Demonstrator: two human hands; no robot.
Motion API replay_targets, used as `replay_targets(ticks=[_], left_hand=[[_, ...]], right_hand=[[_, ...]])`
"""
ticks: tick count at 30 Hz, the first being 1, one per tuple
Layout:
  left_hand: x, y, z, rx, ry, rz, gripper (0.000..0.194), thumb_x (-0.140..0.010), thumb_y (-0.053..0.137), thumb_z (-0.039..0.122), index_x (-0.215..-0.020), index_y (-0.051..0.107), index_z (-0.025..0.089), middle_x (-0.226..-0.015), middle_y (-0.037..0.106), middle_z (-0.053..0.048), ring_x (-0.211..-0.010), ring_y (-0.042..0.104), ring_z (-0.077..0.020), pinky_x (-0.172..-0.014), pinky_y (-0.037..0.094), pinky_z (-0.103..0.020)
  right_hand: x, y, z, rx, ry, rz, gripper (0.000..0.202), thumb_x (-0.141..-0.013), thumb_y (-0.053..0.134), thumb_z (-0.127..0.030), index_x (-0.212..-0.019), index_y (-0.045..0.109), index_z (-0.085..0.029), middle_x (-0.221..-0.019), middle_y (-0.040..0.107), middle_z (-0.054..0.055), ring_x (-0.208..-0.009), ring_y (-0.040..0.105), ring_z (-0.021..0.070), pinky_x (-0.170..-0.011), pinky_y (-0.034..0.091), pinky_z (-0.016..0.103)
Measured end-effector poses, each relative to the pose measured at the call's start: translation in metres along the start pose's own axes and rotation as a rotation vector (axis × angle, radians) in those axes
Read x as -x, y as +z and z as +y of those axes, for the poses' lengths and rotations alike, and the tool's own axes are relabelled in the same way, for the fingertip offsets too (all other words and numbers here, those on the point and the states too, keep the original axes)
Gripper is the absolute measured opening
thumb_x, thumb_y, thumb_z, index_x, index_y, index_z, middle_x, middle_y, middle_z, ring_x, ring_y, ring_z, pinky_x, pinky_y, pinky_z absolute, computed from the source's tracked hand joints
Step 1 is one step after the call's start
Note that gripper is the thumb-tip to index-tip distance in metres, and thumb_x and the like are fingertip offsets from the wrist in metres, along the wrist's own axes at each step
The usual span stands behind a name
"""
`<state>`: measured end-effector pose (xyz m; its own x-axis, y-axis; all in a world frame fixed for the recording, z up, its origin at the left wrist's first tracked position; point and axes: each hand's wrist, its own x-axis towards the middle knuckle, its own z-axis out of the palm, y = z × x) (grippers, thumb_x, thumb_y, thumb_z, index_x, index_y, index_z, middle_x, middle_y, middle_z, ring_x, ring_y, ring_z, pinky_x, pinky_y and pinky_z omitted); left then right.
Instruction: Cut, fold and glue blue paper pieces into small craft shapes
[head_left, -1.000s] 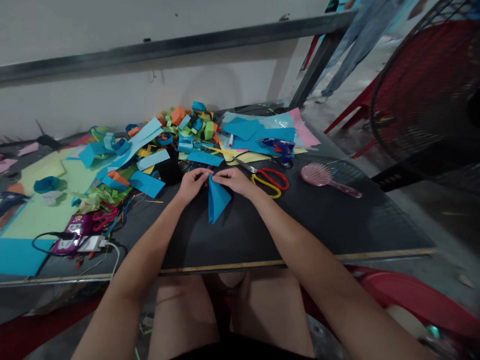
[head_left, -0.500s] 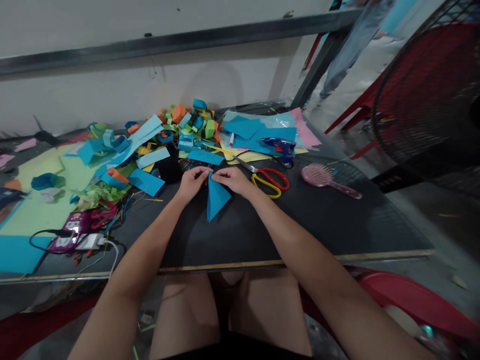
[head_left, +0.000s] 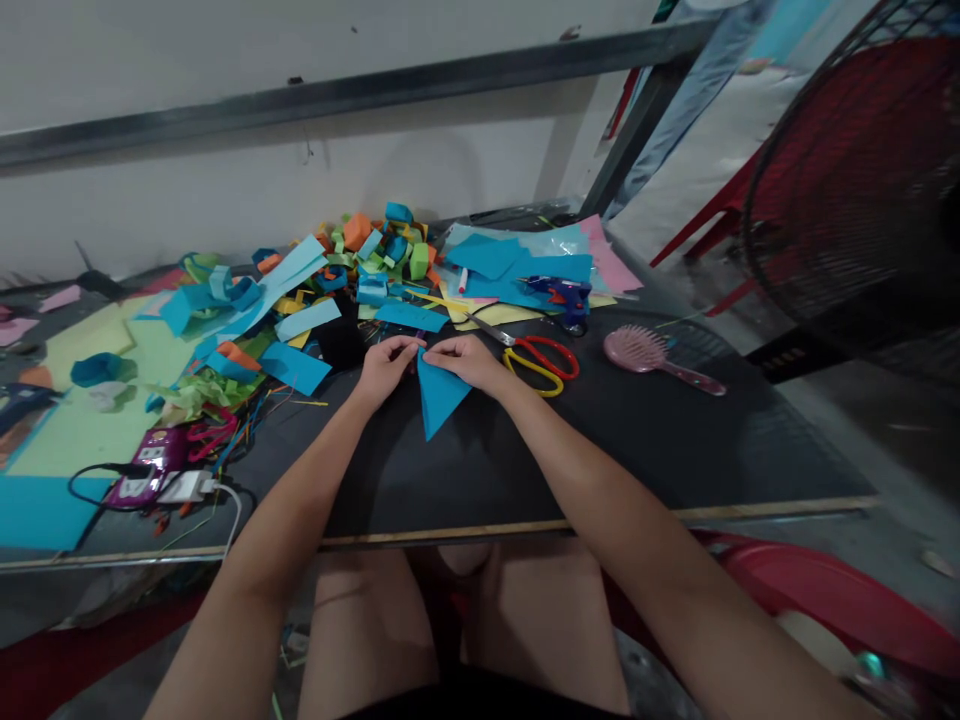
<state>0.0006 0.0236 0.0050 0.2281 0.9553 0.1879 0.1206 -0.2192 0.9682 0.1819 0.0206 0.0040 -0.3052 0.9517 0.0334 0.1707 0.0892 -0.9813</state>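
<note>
A folded piece of blue paper (head_left: 442,398), shaped like a narrow triangle, hangs point down between my hands over the dark table. My left hand (head_left: 388,368) pinches it at its top corner. Close beside, my right hand (head_left: 466,362) grips the same top edge with thumb and fingers, covering part of it. Just right of that hand lie scissors (head_left: 540,362) with one red and one yellow handle. Behind the hands is a flat blue paper strip (head_left: 411,317).
Folded paper pieces (head_left: 375,245) are heaped at the back. A blue glue gun (head_left: 562,297) and pink hairbrush (head_left: 660,358) lie to the right. On the left sit a purple power strip (head_left: 154,462) with cords and yellow sheets (head_left: 90,425). A fan (head_left: 862,200) stands at the right.
The blue paper's lower part has swung slightly right and shows a wider face. Both hands keep their pinch at its top. In the background, a person's leg has shifted left.
</note>
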Motion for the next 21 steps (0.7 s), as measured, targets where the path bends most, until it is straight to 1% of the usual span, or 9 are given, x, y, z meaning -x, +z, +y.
replay_targets(ticks=[3, 8, 12, 13, 15, 18, 19, 21], left_hand=[[0.0002, 0.0003, 0.0010, -0.004, 0.000, 0.000, 0.027, -0.081, 0.064, 0.041, -0.088, 0.070, 0.015, -0.058, 0.056, 0.002, -0.051, 0.049, -0.0088, -0.049, 0.038, -0.021], [-0.0005, 0.0006, 0.0006, 0.044, -0.024, 0.044, 0.029, -0.080, 0.065, 0.044, -0.088, 0.068, 0.017, -0.058, 0.054, 0.003, -0.051, 0.048, -0.0088, -0.048, 0.038, -0.020], [-0.0009, 0.0003, 0.0004, 0.110, -0.072, 0.042, 0.035, -0.077, 0.068, 0.049, -0.088, 0.068, 0.016, -0.055, 0.052, 0.003, -0.047, 0.044, -0.0074, -0.044, 0.035, -0.020], [-0.0010, 0.0002, 0.0012, 0.121, -0.078, 0.042, 0.037, -0.076, 0.068, 0.051, -0.089, 0.069, 0.016, -0.055, 0.052, 0.003, -0.046, 0.043, -0.0071, -0.043, 0.034, -0.020], [-0.0011, -0.0002, 0.0036, 0.143, -0.079, 0.026, 0.045, -0.075, 0.067, 0.054, -0.097, 0.069, 0.015, -0.062, 0.060, 0.001, -0.046, 0.044, -0.0067, -0.043, 0.034, -0.020], [-0.0009, -0.0010, 0.0073, 0.152, -0.098, -0.027, 0.057, -0.072, 0.071, 0.055, -0.112, 0.067, 0.015, -0.083, 0.071, -0.006, -0.048, 0.045, -0.0059, -0.043, 0.035, -0.020], [-0.0007, -0.0013, 0.0081, 0.136, -0.112, -0.042, 0.057, -0.071, 0.072, 0.054, -0.112, 0.068, 0.015, -0.086, 0.072, -0.007, -0.049, 0.045, -0.0055, -0.043, 0.035, -0.020], [-0.0002, -0.0018, 0.0085, 0.085, -0.127, -0.051, 0.050, -0.070, 0.073, 0.053, -0.102, 0.073, 0.014, -0.085, 0.073, -0.008, -0.049, 0.044, -0.0050, -0.044, 0.035, -0.019]], right_hand=[[0.0013, -0.0006, -0.0017, -0.009, -0.011, -0.001, 0.041, -0.065, 0.074, -0.054, -0.077, 0.075, -0.015, -0.073, 0.069, 0.004, -0.063, 0.055, 0.0146, -0.062, 0.041, 0.028], [0.0039, -0.0021, -0.0023, -0.076, -0.007, -0.136, 0.038, -0.063, 0.078, -0.050, -0.078, 0.073, -0.015, -0.073, 0.068, 0.003, -0.063, 0.055, 0.0133, -0.063, 0.043, 0.028], [0.0031, -0.0018, -0.0004, -0.034, -0.015, -0.114, 0.037, -0.065, 0.076, -0.051, -0.074, 0.071, -0.015, -0.069, 0.065, 0.002, -0.061, 0.052, 0.0130, -0.060, 0.041, 0.028], [0.0026, -0.0017, 0.0003, -0.009, -0.027, -0.102, 0.037, -0.065, 0.075, -0.051, -0.073, 0.071, -0.015, -0.067, 0.064, 0.001, -0.060, 0.051, 0.0127, -0.060, 0.039, 0.028], [0.0018, -0.0015, 0.0011, 0.030, -0.052, -0.089, 0.037, -0.067, 0.074, -0.052, -0.070, 0.070, -0.015, -0.064, 0.061, 0.000, -0.059, 0.048, 0.0121, -0.059, 0.037, 0.027], [0.0014, -0.0013, 0.0010, 0.060, -0.088, -0.087, 0.036, -0.068, 0.072, -0.051, -0.068, 0.068, -0.015, -0.062, 0.058, -0.001, -0.058, 0.045, 0.0112, -0.059, 0.035, 0.027], [0.0015, -0.0012, 0.0008, 0.066, -0.097, -0.089, 0.036, -0.069, 0.072, -0.051, -0.067, 0.068, -0.015, -0.062, 0.057, -0.001, -0.058, 0.045, 0.0108, -0.060, 0.034, 0.027], [0.0018, -0.0007, 0.0003, 0.077, -0.106, -0.095, 0.037, -0.070, 0.070, -0.051, -0.065, 0.065, -0.015, -0.061, 0.054, -0.002, -0.057, 0.042, 0.0101, -0.059, 0.033, 0.027]])
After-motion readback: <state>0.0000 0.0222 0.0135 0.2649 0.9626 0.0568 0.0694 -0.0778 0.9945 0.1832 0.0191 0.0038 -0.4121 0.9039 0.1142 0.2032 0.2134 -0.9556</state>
